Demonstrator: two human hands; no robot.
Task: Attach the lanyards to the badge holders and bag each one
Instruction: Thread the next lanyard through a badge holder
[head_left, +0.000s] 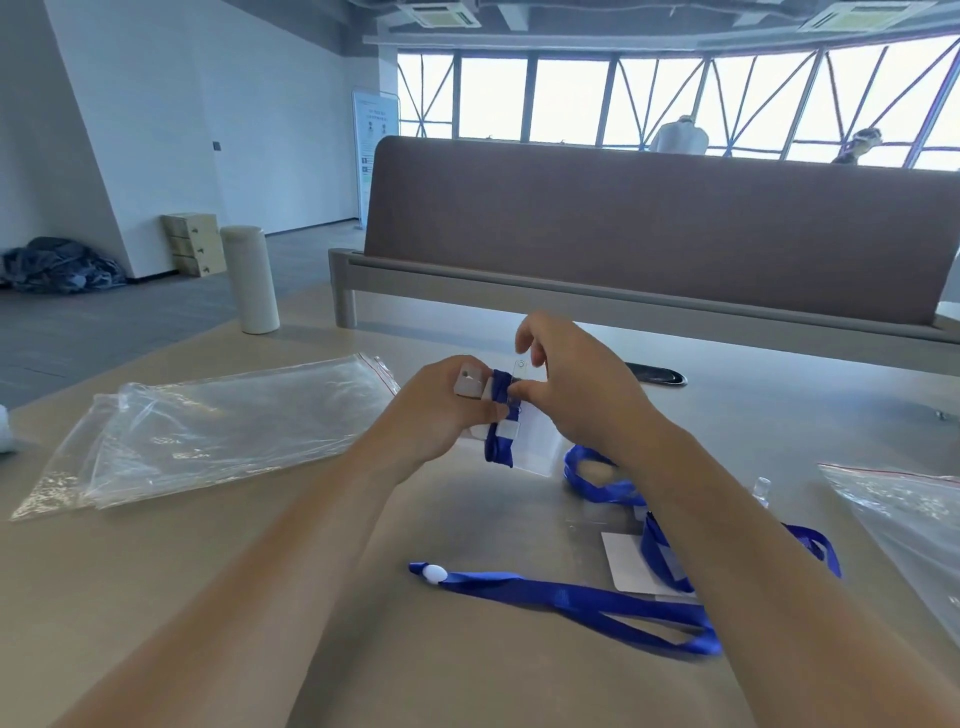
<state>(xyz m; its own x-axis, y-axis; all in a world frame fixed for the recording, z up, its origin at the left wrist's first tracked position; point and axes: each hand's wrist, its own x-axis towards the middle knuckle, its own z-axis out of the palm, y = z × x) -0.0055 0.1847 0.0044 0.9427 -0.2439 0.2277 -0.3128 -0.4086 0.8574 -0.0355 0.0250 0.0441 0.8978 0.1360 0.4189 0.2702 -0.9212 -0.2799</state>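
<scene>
Holding the badge holder (540, 441) just above the middle of the table (208, 597), your two hands met at its top edge. Your left hand (441, 410) curled its fingers around the blue lanyard (498, 452) and its pale clip, keeping them against the left part of the clear holder. Your right hand (576, 384) pinched the holder's clear tab between thumb and one finger, with the other fingers raised and loosely bent. The lanyard's strap hung down in front of the holder. Blue loops lay on the table just right of it, partly hidden by your right forearm. Nearer to you, a second lanyard (571, 592) with a white bead (434, 573) stretched across the table. Beside its right end lay a second badge holder (631, 564) containing a white card, a blue strap crossing it. Clear zip bags (223, 426) lay flat to the left, well apart from your hands, and another clear bag (904, 519) lay at the right edge. A pale cylinder (249, 280) stood at the far left, and a brown partition (649, 223) ran along the far side.
</scene>
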